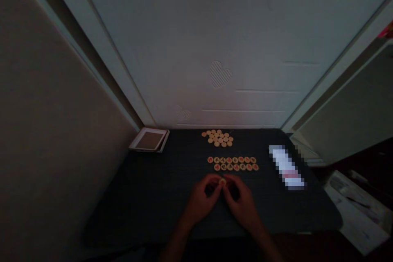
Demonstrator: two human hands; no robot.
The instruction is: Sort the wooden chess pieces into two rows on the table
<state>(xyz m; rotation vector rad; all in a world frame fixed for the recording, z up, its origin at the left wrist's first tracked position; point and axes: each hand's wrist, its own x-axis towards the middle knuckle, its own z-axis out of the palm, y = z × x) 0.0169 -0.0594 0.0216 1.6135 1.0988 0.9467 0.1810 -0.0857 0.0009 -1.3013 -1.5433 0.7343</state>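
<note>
My left hand (pixel 202 198) and my right hand (pixel 242 200) meet above the dark table. Between their fingertips they pinch one small round Chinese chess piece (pixel 222 181), with its pale face up and partly covered by the fingers. Just beyond the hands lie two rows of chess pieces, a nearer row (pixel 236 167) and a farther row (pixel 235 160), showing red or dark characters. Farther back, a loose cluster of pale chess pieces (pixel 220 141) lies close to the white panel, with no characters that I can make out.
A shallow open box (pixel 165 140) with a brown inside sits at the table's back left. On the right is a bright oblong thing (pixel 285 168), blurred into blocks. The white panel (pixel 260 49) rises behind the table (pixel 138 196). Beyond its right edge stands a white box (pixel 362 225).
</note>
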